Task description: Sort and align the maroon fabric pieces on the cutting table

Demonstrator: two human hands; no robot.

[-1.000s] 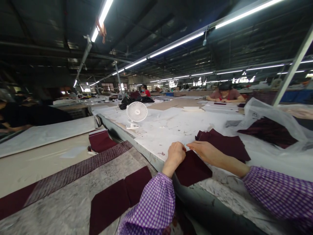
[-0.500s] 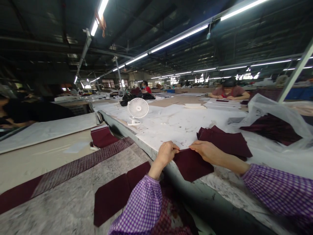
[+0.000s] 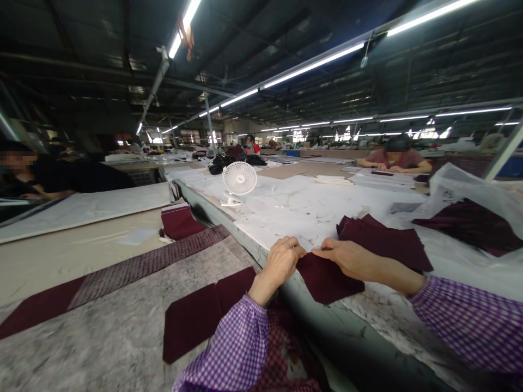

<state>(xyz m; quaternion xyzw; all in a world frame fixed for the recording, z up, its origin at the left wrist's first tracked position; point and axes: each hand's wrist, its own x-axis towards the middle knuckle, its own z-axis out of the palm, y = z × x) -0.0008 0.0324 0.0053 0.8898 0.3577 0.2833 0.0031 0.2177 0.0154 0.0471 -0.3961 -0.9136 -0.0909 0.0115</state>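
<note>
A maroon fabric piece lies at the edge of the white table, one part hanging over the side. My left hand is closed in a pinch on its far left corner. Along the same far edge, my right hand has its thumb and fingers pressed together on the cloth. Only a small gap separates the two sets of fingertips. Just behind my right hand sits a stack of maroon fabric pieces, partly covered by the forearm.
Left, on a lower table, lie maroon panels, a long mottled strip and a folded maroon bundle. A white fan stands at the table edge. A plastic bag holds dark maroon cloth. Co-workers sit farther off.
My fingertips have come closer together along the fabric's far edge. The whole view has shifted a little, with things sitting farther right in the picture.
</note>
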